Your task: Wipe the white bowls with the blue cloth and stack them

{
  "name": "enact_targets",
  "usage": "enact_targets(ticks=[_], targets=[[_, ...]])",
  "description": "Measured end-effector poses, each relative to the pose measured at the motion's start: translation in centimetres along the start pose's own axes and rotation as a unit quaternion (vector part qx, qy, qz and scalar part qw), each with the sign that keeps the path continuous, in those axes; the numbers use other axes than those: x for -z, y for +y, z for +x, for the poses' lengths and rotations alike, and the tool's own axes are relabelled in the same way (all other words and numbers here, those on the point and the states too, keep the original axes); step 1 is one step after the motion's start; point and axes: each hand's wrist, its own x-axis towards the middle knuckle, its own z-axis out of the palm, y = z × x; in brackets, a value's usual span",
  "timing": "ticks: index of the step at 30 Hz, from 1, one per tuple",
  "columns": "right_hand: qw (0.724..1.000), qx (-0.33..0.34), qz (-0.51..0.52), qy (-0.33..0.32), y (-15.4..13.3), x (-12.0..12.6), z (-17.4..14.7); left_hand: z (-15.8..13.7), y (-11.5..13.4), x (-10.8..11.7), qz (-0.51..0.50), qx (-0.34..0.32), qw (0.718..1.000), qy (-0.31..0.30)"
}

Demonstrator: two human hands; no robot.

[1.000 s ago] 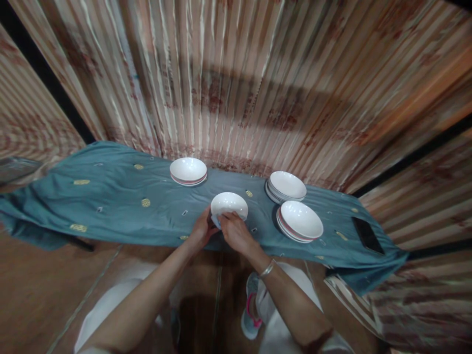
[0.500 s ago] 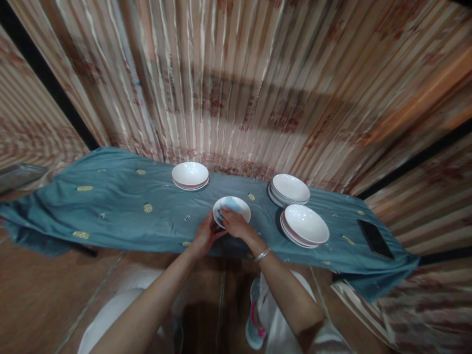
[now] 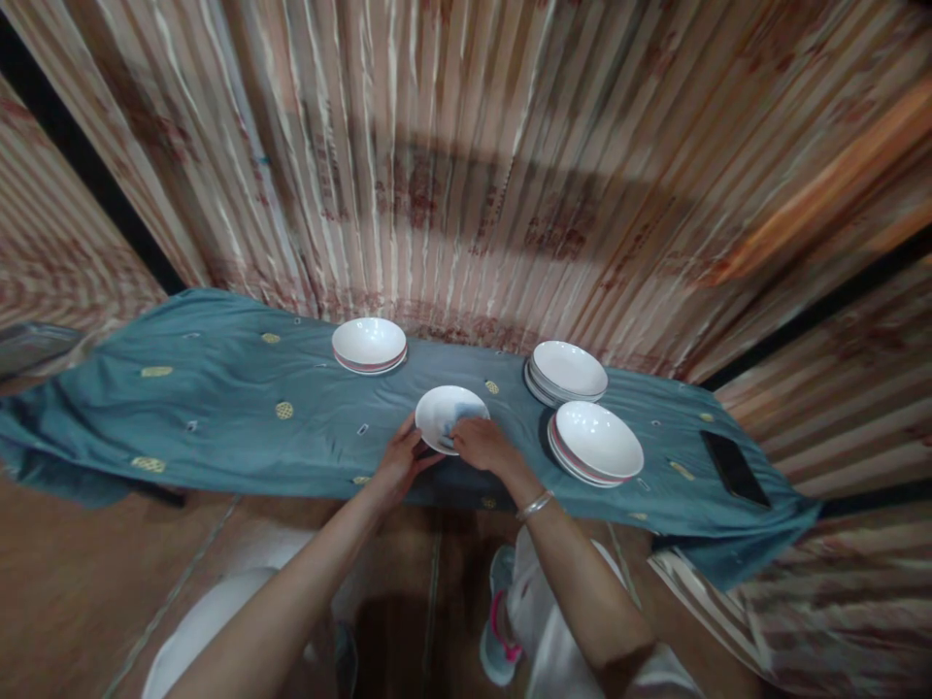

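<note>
A white bowl (image 3: pixel 434 408) is held near the front edge of the table, its inside facing up. My left hand (image 3: pixel 400 458) grips its left rim, fingers partly beneath it. Inside the bowl my right hand (image 3: pixel 482 444) presses a pale blue cloth (image 3: pixel 460 416) against the right part of the inner surface. The fingers of the right hand are bent over the cloth and hide part of it. A silver bangle sits on the right wrist.
Stacked white bowls (image 3: pixel 370 342) stand at the back left. On the right are two more stacks, a rear one (image 3: pixel 569 369) and a front one (image 3: pixel 597 442). A black phone (image 3: pixel 735 468) lies at the right end of the green tablecloth (image 3: pixel 233 417). A striped curtain (image 3: pixel 466 194) hangs behind.
My right hand has slid with the cloth from the left and middle of the bowl to its right side. My left hand still holds the rim. The view has shifted slightly.
</note>
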Motion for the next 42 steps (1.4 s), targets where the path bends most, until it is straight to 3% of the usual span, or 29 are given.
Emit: enact_targets(ticks=[5,13,23,28,35,38,42], targets=[[0.997,0.023,0.045,-0.051,-1.2,0.9,-0.1,-0.4,0.2,-0.3,0.001,-0.008,1.000,0.004],[0.986,0.043,0.148,-0.069,-2.6,0.7,0.9,0.0,0.0,-0.2,-0.012,-0.003,1.000,0.019],[0.995,0.036,0.058,-0.070,-2.0,0.6,3.0,0.1,-0.1,-0.1,-0.009,0.004,1.000,0.030],[0.998,-0.009,-0.001,-0.069,-1.1,1.0,2.3,0.0,0.1,-0.2,0.008,-0.001,0.999,0.041],[0.993,0.025,0.050,-0.107,-0.2,1.6,0.9,0.2,-0.1,-0.4,0.011,-0.004,0.998,0.056],[0.973,0.043,0.198,-0.114,0.8,1.4,0.4,0.5,0.0,-0.8,0.013,-0.007,0.997,0.072],[0.879,0.010,0.472,-0.074,2.1,1.0,-0.3,0.6,0.1,-1.3,0.019,-0.008,0.996,0.083]])
